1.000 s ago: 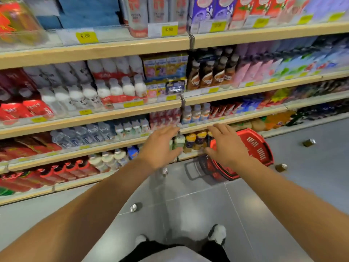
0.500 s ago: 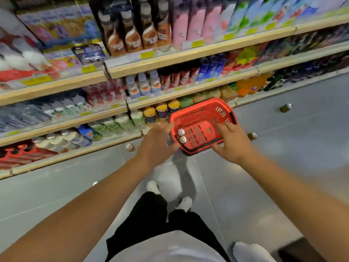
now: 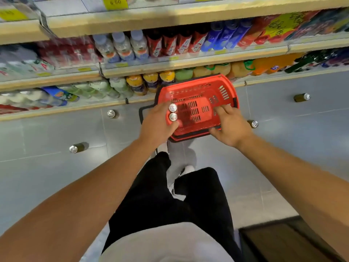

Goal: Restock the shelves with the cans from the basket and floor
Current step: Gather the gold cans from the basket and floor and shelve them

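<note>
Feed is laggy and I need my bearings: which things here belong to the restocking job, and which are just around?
Job:
- red basket, both hands reaching in
- two cans in basket by the left hand
- four loose cans on the floor
- right hand

Around:
- stocked shelf bottles
- price tag
- dark mat

Left arm — bare, reaching far from the near-left corner, elbow bent slightly. Left hand (image 3: 158,123) — back upward, fingers curled down and hidden, so its grasp cannot be judged. Right arm — bare, reaching far from the near-right edge. Right hand (image 3: 231,125) — palm down, fingers spread and loosely extended. Legs in black trousers, bent, between the arms.
</note>
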The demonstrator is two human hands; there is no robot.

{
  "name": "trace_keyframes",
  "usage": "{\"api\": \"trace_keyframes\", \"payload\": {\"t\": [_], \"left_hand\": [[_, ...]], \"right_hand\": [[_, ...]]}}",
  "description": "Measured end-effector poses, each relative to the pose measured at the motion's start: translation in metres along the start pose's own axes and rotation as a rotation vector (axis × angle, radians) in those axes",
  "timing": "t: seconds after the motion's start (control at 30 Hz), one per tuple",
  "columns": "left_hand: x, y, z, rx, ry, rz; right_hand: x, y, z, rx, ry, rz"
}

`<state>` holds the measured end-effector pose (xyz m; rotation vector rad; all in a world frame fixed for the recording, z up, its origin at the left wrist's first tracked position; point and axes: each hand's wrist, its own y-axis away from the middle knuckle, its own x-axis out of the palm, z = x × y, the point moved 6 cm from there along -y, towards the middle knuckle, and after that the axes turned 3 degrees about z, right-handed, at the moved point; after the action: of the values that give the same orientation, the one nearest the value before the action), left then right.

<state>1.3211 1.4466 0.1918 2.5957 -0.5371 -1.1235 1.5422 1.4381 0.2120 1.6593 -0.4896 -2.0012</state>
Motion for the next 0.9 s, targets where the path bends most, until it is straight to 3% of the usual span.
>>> {"api": "trace_keyframes", "payload": {"t": [0.3,0.5,0.67,0.9], "left_hand": [[0.067,-0.029,0.003,-0.312,0.122,-0.227],[0.139,-0.04,0.005,-0.496,0.139,-0.502],[0.198,-0.071,0.035,-0.621,0.274,-0.563],[0.291,-0.135,0.125,-0.776,0.457,-0.583]], "right_hand": [[-0.008,-0.078,-0.046,-0.238,0.109,0.211],[0.006,-0.136,-0.076,-0.482,0.216,0.23],[0.057,-0.199,-0.083,-0.614,0.272,0.269],[0.181,-0.283,-0.092,-0.695,0.277,0.328]]}}
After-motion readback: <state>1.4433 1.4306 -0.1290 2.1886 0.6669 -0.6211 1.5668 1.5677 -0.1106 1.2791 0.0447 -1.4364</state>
